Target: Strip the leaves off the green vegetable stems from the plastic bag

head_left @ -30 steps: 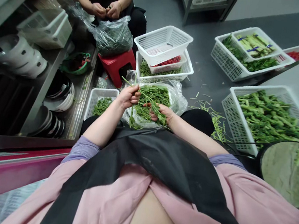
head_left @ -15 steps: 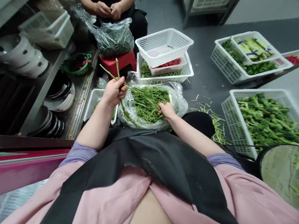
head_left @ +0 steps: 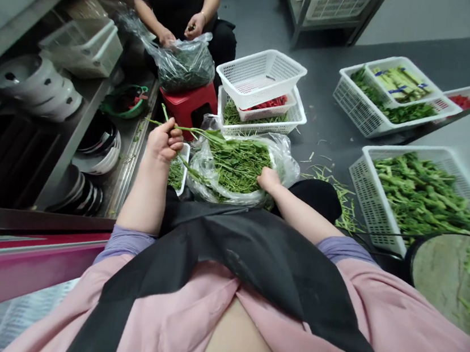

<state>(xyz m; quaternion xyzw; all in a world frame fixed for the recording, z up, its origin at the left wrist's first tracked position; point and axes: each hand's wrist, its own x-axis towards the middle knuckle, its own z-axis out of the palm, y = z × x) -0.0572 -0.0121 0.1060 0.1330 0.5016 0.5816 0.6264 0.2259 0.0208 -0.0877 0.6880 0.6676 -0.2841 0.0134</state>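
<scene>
Left of centre, the left hand point(head_left: 165, 141) pinches stems point(head_left: 196, 131) reaching right over greens point(head_left: 241, 168) in 1 bag point(head_left: 285, 158), mid-frame. The right hand point(head_left: 269, 179) curls against the greens' right edge; its grip I cannot tell.

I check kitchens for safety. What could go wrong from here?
The long stems in the left hand might catch the plastic bag and spill greens. Scraps on the floor could make someone slip. The upper white basket, stacked on others, might slide if bumped.
</scene>
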